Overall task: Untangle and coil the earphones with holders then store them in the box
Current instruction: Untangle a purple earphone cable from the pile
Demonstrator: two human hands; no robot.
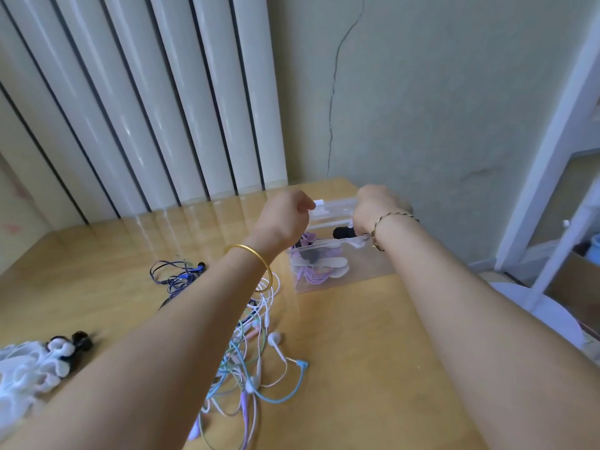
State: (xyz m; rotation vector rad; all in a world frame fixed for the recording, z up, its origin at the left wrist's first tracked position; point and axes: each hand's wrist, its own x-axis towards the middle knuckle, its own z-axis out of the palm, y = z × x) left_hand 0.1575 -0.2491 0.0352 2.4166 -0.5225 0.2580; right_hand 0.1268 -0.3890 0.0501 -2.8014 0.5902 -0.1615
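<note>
A clear plastic box [370,264] stands at the far side of the wooden table, holding a coiled purple earphone [313,277], a black item and pale holders. Its transparent lid [337,206] is raised behind it. My left hand [282,216] hovers curled over the box's left end, close to the lid's white latch; whether it holds anything is hidden. My right hand [373,206] is curled at the lid's right end, fingers hidden behind it. A tangle of white, green, blue and purple earphones [256,362] lies under my left forearm. A dark blue earphone [177,274] lies further left.
A white mesh pouch [19,371] with black and white holders [69,347] lies at the table's left edge. The wall and vertical blinds stand just behind the table. A white shelf frame [558,151] and a round white stool [535,306] are on the right.
</note>
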